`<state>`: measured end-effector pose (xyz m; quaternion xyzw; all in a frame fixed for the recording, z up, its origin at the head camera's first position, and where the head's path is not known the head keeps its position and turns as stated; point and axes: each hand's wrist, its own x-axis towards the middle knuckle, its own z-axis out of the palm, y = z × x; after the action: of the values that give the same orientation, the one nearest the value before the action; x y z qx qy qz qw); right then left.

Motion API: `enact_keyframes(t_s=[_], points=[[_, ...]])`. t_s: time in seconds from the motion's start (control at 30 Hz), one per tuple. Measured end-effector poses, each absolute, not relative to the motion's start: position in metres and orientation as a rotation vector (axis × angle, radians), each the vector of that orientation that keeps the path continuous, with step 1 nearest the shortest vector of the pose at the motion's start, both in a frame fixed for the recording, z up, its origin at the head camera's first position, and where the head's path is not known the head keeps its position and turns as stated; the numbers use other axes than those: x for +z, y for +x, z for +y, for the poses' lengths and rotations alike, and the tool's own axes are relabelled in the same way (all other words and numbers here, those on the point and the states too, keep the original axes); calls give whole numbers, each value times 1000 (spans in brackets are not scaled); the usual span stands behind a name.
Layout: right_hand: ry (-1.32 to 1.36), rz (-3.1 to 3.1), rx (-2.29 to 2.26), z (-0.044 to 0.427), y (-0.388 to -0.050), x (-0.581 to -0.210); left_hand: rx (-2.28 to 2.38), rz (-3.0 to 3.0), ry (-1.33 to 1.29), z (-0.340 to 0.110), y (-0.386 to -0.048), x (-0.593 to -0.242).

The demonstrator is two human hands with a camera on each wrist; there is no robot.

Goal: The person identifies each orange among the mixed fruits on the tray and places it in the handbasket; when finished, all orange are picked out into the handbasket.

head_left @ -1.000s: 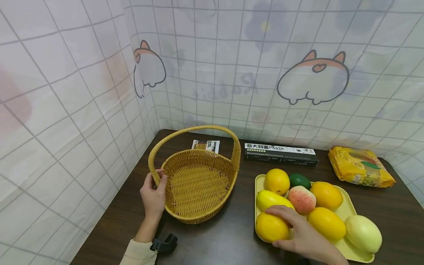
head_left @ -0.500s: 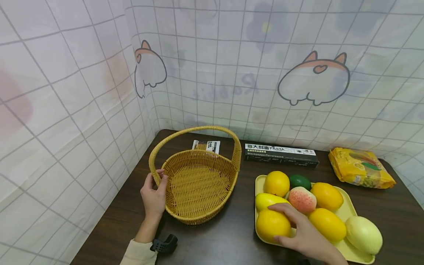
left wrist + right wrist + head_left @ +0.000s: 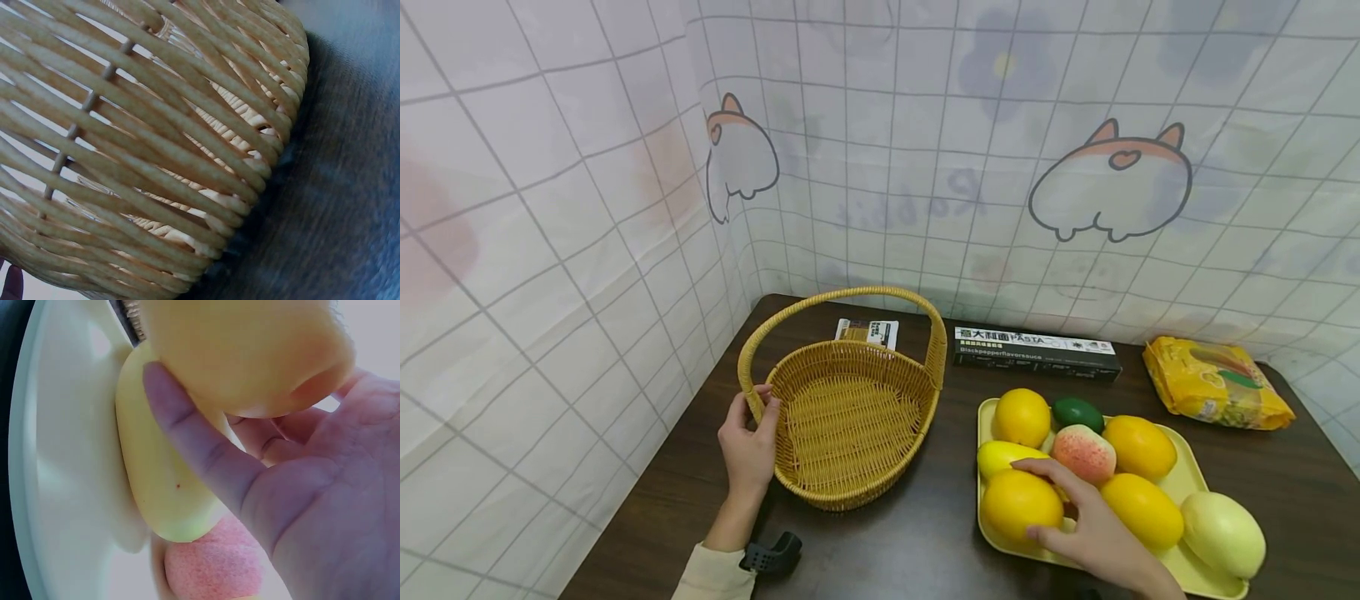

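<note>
A wicker basket (image 3: 850,425) with a tall handle stands on the left of the table, nothing inside it. My left hand (image 3: 749,442) grips the base of its handle at the left side. In the left wrist view the woven wall (image 3: 137,137) fills much of the picture. My right hand (image 3: 1086,521) holds a yellow-orange fruit (image 3: 1022,505) at the front left corner of a yellow tray (image 3: 1195,471). In the right wrist view that fruit (image 3: 250,350) lies against my right hand's fingers (image 3: 206,450), above a long yellow fruit (image 3: 156,469).
The tray also bears a pink peach (image 3: 1084,454), a green fruit (image 3: 1078,414) and several yellow ones. Behind it lie a black pasta box (image 3: 1037,352) and a yellow packet (image 3: 1216,382). A small packet (image 3: 867,332) sits behind the basket; grid-patterned cloth hangs behind the table.
The fruit in my right hand has shifted slightly up and to the right, and the long yellow fruit beside it has moved a little. My left hand stays on the basket handle.
</note>
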<state>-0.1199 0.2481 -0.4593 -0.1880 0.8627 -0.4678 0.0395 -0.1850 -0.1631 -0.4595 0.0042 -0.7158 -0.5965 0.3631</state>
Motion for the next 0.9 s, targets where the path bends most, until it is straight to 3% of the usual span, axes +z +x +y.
enact_keyframes(t_s=[0.5,0.9], points=[[-613,2478,-1865,246,-124,-457,-1507,-1846,9,-163,-185,-460],[-609,2474,-1928,234,-128,-453,-1492,-1849,0,-166,-184,-458]])
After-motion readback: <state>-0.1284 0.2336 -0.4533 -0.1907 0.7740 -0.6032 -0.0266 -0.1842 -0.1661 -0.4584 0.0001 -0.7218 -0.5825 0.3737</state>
